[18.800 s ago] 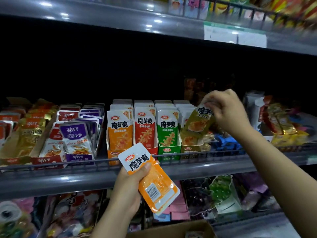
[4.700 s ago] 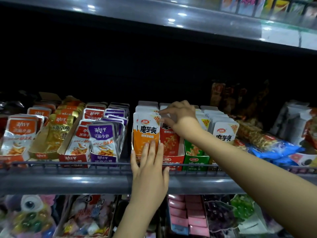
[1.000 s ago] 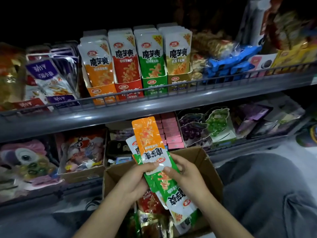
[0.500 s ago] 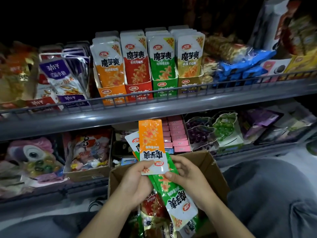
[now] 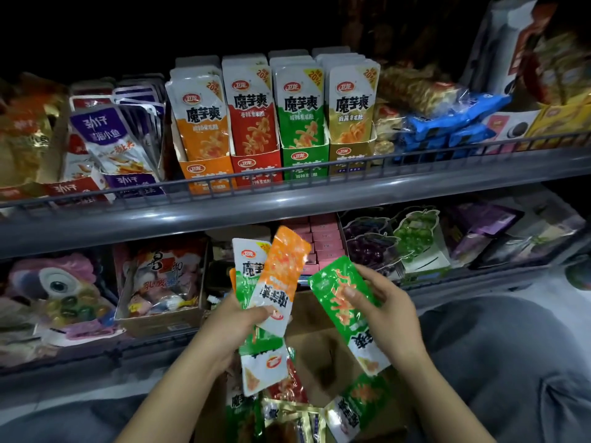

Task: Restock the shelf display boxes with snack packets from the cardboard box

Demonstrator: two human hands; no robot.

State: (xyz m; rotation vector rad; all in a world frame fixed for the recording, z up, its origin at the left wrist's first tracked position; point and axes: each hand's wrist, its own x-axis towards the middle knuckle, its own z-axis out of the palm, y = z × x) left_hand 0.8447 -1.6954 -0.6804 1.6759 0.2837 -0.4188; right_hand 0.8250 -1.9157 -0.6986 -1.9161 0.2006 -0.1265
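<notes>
Below the shelf (image 5: 287, 215), my left hand (image 5: 230, 327) held several packets (image 5: 275, 282), my right hand (image 5: 383, 311) one green packet (image 5: 339, 302); light, floppy, slippery, best pinched mid-edge.

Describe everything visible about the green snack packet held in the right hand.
The green snack packet is a flat, glossy plastic pouch: green with orange food imagery at its upper end, white with dark printed characters at its lower end. It is upside down and tilted, green end up-left, white end down-right. The right hand grips it, thumb across the face and fingers behind. It hangs above the open brown cardboard box, apart from the packets in the left hand.
</notes>
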